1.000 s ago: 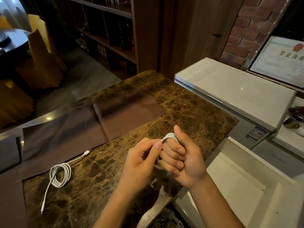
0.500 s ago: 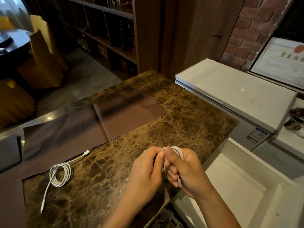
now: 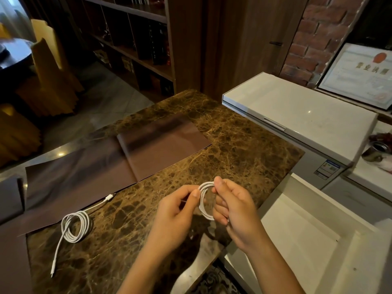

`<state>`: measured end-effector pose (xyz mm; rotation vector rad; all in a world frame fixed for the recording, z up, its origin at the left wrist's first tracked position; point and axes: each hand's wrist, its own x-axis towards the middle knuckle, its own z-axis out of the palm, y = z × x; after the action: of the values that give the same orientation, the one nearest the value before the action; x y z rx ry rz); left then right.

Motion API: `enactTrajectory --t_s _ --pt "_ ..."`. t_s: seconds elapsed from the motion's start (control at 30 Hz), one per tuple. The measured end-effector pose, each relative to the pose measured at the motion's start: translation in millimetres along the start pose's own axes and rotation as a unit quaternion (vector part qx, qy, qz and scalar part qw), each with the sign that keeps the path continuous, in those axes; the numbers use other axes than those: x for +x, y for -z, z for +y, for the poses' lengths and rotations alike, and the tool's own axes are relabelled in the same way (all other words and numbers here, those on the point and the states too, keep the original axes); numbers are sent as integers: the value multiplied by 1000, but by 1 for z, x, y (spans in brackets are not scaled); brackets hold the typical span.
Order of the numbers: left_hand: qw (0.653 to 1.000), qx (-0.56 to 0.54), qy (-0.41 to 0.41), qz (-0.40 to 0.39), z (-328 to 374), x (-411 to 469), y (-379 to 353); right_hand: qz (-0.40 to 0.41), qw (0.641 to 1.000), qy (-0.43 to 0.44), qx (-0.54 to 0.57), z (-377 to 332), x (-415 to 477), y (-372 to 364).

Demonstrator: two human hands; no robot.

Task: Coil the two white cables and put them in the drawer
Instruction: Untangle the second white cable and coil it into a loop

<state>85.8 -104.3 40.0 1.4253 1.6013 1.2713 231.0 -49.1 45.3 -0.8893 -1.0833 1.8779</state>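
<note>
A small coil of white cable (image 3: 203, 200) hangs between both hands above the brown marble counter (image 3: 233, 149). My right hand (image 3: 235, 206) pinches the coil's top and wraps its right side. My left hand (image 3: 176, 213) pinches the coil's left edge. The second white cable (image 3: 75, 227) lies loosely coiled on the counter at the left, both plug ends trailing out. An open white drawer (image 3: 301, 236) sits below the counter's right edge, beside my right wrist.
A dark brown mat (image 3: 118, 160) covers the counter's far left part. A white chest appliance (image 3: 297, 115) stands to the right. Behind it are a brick wall, a framed document (image 3: 358, 75) and a metal can (image 3: 375, 151). Bookshelves and yellow chairs stand beyond.
The coil came off my right-hand fingers, which first closed around it. Now both hands hold it up as an open loop, slightly higher over the counter.
</note>
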Motion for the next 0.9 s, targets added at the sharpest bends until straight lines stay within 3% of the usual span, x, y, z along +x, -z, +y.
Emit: enactTrajectory --t_s 0.1,0.23,0.33,0.43,0.63,0.9 --pt "995 -79 24 -60 -4 -3 14 19 995 -32 87 2 4 3" --pt "989 -62 69 -117 -20 -10 22 26 990 -43 133 2 9 6" --pt "990 -44 74 -112 -24 -11 16 20 989 -58 133 5 10 2" --pt "985 -130 102 -55 -21 -7 4 1 989 -71 127 10 10 -5" --pt "894 -375 244 9 -22 0 -8 20 996 -74 40 14 11 -6" --pt "829 -469 303 21 -26 -1 -17 38 997 -60 -8 18 12 -9"
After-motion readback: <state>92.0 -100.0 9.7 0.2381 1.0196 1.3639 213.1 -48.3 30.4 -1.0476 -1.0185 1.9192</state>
